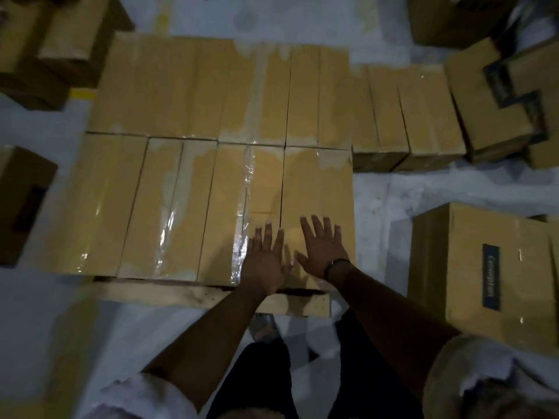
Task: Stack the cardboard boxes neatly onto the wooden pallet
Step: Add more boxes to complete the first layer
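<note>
Now | left hand (pixel 266 261), right hand (pixel 320 252) flat on boxes (pixel 317 182) | lengthwise front-to-back

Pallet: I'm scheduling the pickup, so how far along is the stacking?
Done: two rows of boxes cover the wooden pallet. In hand: left hand and right hand lie flat on the near right-end boxes. Left: loose boxes wait on the floor.
</note>
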{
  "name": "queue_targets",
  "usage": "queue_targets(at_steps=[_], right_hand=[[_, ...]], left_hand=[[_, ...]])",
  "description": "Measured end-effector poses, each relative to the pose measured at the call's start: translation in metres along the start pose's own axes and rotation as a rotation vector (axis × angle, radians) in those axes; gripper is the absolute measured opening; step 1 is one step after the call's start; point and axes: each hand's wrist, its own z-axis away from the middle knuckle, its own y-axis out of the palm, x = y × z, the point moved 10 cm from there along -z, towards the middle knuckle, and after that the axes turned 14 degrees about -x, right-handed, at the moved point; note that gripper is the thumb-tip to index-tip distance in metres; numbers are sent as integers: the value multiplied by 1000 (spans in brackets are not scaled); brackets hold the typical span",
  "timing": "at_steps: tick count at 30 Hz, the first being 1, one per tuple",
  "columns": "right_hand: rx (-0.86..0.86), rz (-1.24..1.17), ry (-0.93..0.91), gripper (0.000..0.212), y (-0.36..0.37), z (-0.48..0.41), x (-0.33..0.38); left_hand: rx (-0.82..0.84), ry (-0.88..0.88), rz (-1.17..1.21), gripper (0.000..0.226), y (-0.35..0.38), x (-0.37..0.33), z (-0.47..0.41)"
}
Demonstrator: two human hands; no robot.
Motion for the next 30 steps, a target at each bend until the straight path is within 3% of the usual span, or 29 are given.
queue_targets(at_steps=[5,13,22,30], right_hand=[[-105,-78,85,90,-68,42,23],[-248,-182,190,89,-131,118,19],[-405,-253,295,86,-159,189,-41],[-469,-329,393,87,-159,285,-128]], left_hand=[[-75,-50,76,96,-72,4,49],[-84,-32,87,84,-124,-3,82],[-173,79,159,82,-171,-90,92],[-156,176,169,81,-159,-203,128]])
